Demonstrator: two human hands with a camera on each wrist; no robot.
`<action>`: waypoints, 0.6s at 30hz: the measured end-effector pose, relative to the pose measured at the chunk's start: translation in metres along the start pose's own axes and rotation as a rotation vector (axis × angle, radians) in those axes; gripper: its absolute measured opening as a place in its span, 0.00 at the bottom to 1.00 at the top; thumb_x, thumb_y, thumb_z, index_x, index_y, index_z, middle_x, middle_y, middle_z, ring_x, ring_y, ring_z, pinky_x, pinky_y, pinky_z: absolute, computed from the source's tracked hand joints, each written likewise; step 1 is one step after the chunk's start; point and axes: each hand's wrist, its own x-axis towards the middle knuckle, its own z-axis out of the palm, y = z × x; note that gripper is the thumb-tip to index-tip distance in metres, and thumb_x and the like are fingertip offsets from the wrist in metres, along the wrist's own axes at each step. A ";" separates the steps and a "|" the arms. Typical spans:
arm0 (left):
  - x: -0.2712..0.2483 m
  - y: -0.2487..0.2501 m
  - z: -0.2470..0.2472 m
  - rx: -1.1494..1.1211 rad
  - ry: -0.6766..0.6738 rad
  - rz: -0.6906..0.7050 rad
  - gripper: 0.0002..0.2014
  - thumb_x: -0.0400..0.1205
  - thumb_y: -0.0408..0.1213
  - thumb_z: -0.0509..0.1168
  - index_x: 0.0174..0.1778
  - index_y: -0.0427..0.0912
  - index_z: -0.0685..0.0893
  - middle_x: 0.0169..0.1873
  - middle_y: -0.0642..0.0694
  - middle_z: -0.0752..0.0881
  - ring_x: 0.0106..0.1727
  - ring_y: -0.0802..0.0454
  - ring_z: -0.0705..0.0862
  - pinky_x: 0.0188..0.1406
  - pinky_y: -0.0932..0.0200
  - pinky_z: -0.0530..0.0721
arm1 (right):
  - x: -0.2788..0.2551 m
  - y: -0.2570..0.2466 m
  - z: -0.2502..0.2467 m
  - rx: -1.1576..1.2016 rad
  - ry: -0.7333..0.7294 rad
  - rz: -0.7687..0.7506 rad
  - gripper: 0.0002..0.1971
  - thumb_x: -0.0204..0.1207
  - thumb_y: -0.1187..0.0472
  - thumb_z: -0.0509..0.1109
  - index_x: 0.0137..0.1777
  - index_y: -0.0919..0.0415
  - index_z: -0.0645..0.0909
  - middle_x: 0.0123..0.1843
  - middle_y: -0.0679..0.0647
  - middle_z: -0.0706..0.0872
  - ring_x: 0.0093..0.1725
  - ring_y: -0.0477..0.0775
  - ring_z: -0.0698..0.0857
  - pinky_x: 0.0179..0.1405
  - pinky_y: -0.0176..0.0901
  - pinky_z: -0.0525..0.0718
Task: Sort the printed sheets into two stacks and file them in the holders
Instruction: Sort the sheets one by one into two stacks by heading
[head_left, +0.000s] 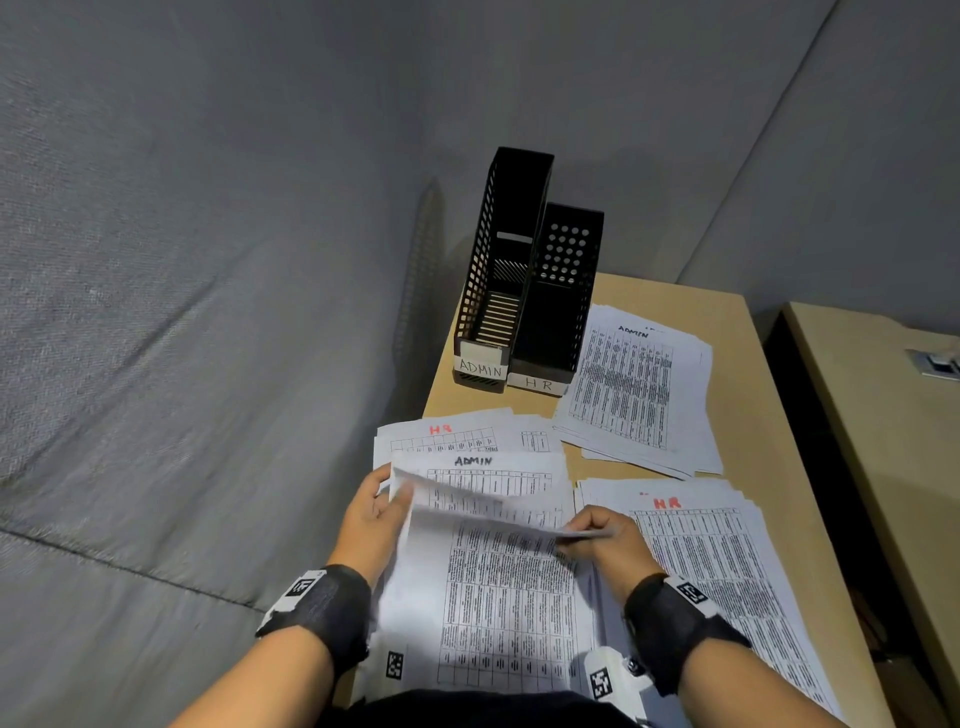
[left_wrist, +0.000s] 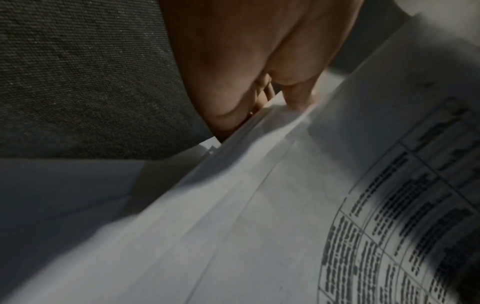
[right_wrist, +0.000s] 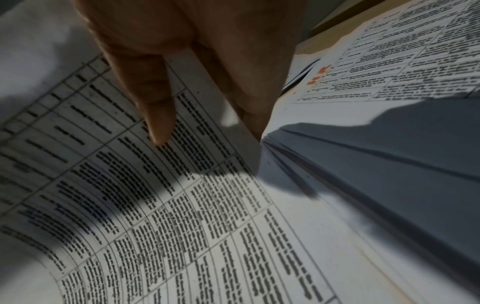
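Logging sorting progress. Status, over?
Both hands pinch one sheet, lifted off the unsorted pile. ADMIN stack and HR stack on desk. Holders empty. Nothing blocking.

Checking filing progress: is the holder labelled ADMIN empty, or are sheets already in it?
Empty. The head view looks down into the ADMIN holder and shows its bare slotted floor, no paper inside.

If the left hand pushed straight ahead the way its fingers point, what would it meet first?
Probably the HR-headed sheet lying just beyond the left hand, then the ADMIN holder; depth is uncertain.
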 end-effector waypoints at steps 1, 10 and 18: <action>0.002 0.000 0.000 0.016 0.019 -0.023 0.11 0.86 0.41 0.60 0.62 0.48 0.81 0.57 0.45 0.88 0.59 0.51 0.86 0.59 0.53 0.83 | -0.001 0.000 0.000 0.009 0.003 0.002 0.14 0.65 0.90 0.65 0.31 0.72 0.78 0.28 0.64 0.81 0.25 0.51 0.85 0.24 0.36 0.84; 0.006 0.000 -0.001 -0.065 0.028 -0.099 0.07 0.83 0.32 0.64 0.48 0.30 0.85 0.46 0.37 0.90 0.45 0.44 0.86 0.50 0.51 0.83 | 0.000 0.005 -0.005 -0.007 0.037 -0.001 0.12 0.62 0.90 0.68 0.36 0.75 0.79 0.27 0.65 0.81 0.25 0.54 0.86 0.24 0.37 0.85; 0.013 -0.007 -0.005 -0.047 0.129 -0.085 0.08 0.73 0.14 0.66 0.34 0.29 0.80 0.20 0.48 0.84 0.21 0.55 0.79 0.22 0.67 0.80 | 0.004 0.007 -0.007 -0.059 0.049 0.003 0.14 0.63 0.85 0.73 0.42 0.71 0.76 0.40 0.67 0.85 0.38 0.58 0.88 0.29 0.36 0.86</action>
